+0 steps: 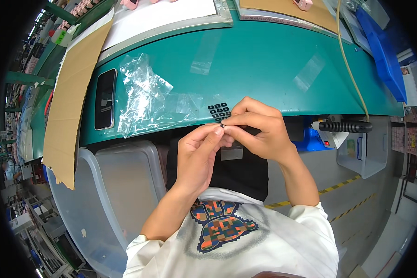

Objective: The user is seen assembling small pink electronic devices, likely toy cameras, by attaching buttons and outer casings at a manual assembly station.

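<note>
My left hand [200, 152] and my right hand [259, 124] meet at the front edge of the green table. Their fingertips pinch together around a tiny black piece [223, 125], mostly hidden by the fingers. Just beyond them lies a group of small black square pads [219, 110] set in rows, each with a lighter mark in its middle. My right fingers partly cover the near end of that group. Left of the pads, a crumpled clear plastic bag [143, 92] spreads over the table.
A smartphone [105, 98] and a long cardboard strip [72, 102] lie on the left. Translucent bins [120, 171] stand below the table edge. A cable [350, 65] crosses the right side near a blue tray [380, 51]. A black corrugated hose [345, 126] sits under the right edge.
</note>
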Action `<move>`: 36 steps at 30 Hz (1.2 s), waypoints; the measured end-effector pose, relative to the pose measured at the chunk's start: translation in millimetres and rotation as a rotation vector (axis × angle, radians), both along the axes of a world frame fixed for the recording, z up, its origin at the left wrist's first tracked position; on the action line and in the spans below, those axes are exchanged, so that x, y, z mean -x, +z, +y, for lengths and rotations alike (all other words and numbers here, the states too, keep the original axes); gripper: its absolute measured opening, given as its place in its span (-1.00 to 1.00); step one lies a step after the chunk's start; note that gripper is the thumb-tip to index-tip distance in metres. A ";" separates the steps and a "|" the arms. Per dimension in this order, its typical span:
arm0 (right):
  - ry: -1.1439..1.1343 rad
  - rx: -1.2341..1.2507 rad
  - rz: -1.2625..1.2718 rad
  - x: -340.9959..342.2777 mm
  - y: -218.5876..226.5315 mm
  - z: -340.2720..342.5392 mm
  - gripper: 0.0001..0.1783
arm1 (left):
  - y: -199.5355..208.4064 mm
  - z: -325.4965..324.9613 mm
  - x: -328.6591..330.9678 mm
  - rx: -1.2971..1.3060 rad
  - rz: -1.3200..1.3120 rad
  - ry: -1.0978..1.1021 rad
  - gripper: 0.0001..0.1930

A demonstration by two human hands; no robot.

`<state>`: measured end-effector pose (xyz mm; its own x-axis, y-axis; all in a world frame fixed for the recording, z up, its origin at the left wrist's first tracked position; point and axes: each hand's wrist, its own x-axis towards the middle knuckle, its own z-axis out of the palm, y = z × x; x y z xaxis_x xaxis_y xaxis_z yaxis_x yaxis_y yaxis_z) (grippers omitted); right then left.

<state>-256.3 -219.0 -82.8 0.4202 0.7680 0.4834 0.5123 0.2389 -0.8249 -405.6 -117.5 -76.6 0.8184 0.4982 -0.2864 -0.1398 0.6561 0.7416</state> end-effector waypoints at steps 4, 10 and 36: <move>0.025 -0.019 0.155 -2.4 -1.7 -3.6 -0.86 | 4.7 0.8 -3.6 -0.067 -0.026 -0.024 -0.81; 0.051 -0.122 0.358 -0.7 -4.2 -7.7 -0.82 | 5.7 0.0 -6.6 -0.221 -0.101 -0.051 -0.83; -0.079 -0.301 0.391 -5.3 -7.2 -1.7 -0.78 | 18.6 5.8 -32.1 -0.083 -0.120 -0.132 -0.82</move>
<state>-251.0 -220.7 -90.0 0.6652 0.5775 0.4732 0.2042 0.4689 -0.8593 -373.4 -111.7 -58.0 0.9042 0.4018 -0.1451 -0.1473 0.6121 0.7770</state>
